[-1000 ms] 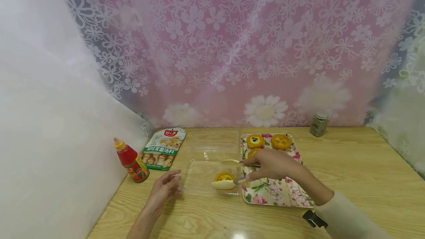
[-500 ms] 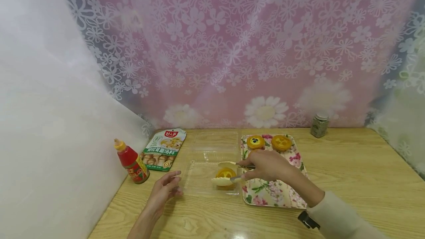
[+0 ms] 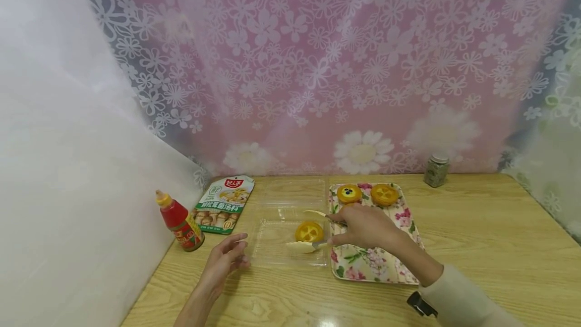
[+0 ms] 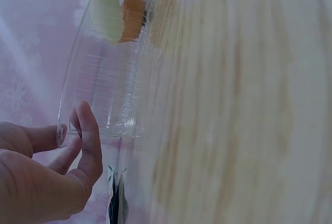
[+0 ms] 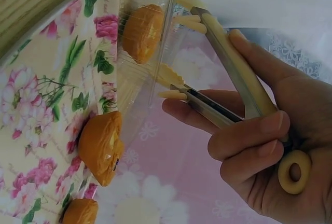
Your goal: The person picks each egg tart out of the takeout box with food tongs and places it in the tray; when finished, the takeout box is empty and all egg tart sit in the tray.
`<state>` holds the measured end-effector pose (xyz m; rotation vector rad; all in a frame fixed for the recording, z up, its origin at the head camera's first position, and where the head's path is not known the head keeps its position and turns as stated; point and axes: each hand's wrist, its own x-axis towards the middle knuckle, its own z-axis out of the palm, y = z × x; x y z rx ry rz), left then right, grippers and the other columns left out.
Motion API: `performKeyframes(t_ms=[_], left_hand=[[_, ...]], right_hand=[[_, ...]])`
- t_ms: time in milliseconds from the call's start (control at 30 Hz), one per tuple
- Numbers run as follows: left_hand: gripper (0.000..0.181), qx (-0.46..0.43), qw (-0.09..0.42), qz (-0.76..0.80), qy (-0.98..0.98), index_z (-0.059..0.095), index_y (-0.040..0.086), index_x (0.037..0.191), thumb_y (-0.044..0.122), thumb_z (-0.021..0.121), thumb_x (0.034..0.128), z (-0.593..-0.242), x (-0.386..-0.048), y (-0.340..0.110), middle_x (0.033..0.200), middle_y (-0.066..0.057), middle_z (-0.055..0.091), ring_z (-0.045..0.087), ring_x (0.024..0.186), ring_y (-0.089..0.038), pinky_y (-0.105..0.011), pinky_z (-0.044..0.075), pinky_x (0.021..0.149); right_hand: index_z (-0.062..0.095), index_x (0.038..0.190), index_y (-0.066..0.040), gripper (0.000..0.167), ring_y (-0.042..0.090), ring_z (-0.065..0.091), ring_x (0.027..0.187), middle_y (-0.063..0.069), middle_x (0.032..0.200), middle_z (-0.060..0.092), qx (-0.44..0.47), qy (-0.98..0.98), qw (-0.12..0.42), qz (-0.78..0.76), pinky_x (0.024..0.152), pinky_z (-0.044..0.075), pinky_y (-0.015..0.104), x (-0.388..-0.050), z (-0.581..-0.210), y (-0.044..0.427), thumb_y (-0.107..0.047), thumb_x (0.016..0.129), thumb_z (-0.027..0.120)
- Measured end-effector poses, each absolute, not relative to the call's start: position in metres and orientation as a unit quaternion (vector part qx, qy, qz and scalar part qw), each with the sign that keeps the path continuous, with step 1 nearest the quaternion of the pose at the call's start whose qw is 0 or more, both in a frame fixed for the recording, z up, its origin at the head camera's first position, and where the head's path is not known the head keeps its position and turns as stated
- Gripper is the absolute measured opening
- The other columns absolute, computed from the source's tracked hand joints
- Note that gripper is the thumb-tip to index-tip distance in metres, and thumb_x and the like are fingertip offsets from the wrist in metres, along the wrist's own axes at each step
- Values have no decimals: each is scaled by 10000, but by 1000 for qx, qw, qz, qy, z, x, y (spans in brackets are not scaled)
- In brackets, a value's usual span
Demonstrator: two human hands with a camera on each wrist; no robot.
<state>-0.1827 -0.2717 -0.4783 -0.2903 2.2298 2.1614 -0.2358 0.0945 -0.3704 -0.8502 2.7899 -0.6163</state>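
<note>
My right hand [image 3: 367,225] grips a pair of tongs [image 5: 228,68] with pale scalloped tips and a ring at the end. The tongs' arms stand spread on either side of an egg tart [image 3: 309,232] in the right part of a clear plastic container [image 3: 272,246]. In the head view, gaps show between tips and tart. My left hand [image 3: 222,261] is at the container's left edge, fingers loosely bent. In the left wrist view its fingertips [image 4: 61,132] appear to touch the rim; no firm hold shows. The container's lid [image 3: 290,191] lies flipped back behind it.
On the right a floral tray [image 3: 358,272] bears a berry-topped tart [image 3: 349,193] and a plain tart [image 3: 385,195]; another is partly hidden by my right hand. A red sauce bottle [image 3: 181,223] and a mushroom packet [image 3: 223,203] stand left. A small jar [image 3: 437,170] stands back right.
The tongs' arms have spread wider, and the tart now sits free of them in the container. My right hand has shifted slightly left. The left hand has stayed in place.
</note>
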Motion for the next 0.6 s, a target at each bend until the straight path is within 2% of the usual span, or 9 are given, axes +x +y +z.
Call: performKeyframes(t_ms=[33,100,167,233,267,333,367,467,600], left_hand=[[418,-94,11,693,715,538,-16,1470,117,584,1077,-478,-183,-271,1218,-171,596,675,848,-228,-381,630,793],[413,-94,9,693,715,542,-17,1467,115,582,1078,-479,-183,-271,1244,-183,591,673,847,-227,-381,630,789],[408,-94,7,693,715,547,-16,1463,113,582,1077,-478,-183,-270,1266,-192,586,672,846,-226,-379,630,787],[409,-92,6,692,716,549,-17,1462,112,584,1076,-478,-183,-271,1275,-198,584,672,841,-222,-379,630,786],[410,-92,7,692,716,549,-17,1462,112,586,1075,-478,-183,-271,1277,-199,585,672,837,-219,-377,630,784],[417,-89,7,690,718,545,-20,1465,121,589,1075,-478,-183,-271,1283,-206,583,673,828,-210,-373,629,781],[421,-87,7,690,719,541,-25,1466,123,590,1074,-478,-183,-271,1286,-209,582,673,826,-208,-370,629,779],[436,-83,8,689,720,532,-36,1469,137,595,1073,-479,-184,-272,1301,-224,575,677,822,-203,-362,628,775],[443,-80,8,687,722,527,-41,1469,147,597,1074,-480,-184,-272,1309,-231,568,681,837,-220,-363,628,783]], right_hand=[[722,1347,-178,560,79,119,477,-44,518,430,-283,934,78,-202,451,157,235,-235,-370,94,-452,871,834],[758,1288,-187,506,81,121,477,-42,649,625,-280,937,69,-196,452,159,236,-233,-368,93,-447,863,842],[768,1269,-190,484,82,130,480,-12,733,683,-280,939,63,-188,454,160,236,-231,-367,92,-439,862,845],[780,1245,-186,463,81,130,481,13,742,699,-280,941,57,-182,454,157,236,-230,-366,90,-426,856,853],[792,1214,-186,434,80,130,479,-4,819,745,-280,941,52,-181,454,155,234,-230,-366,89,-415,851,860],[810,1164,-173,383,83,136,475,10,821,749,-284,941,47,-180,451,155,233,-230,-366,87,-385,850,867],[821,1125,-175,344,86,139,474,12,916,782,-284,941,44,-182,451,154,234,-230,-366,85,-370,846,872],[829,1107,-187,303,44,304,469,-36,1157,779,-282,942,41,-176,451,187,239,-229,-368,82,-337,848,874],[800,1214,-204,372,25,463,540,-41,1112,785,-282,944,46,-164,462,209,248,-229,-371,80,-324,867,856]])
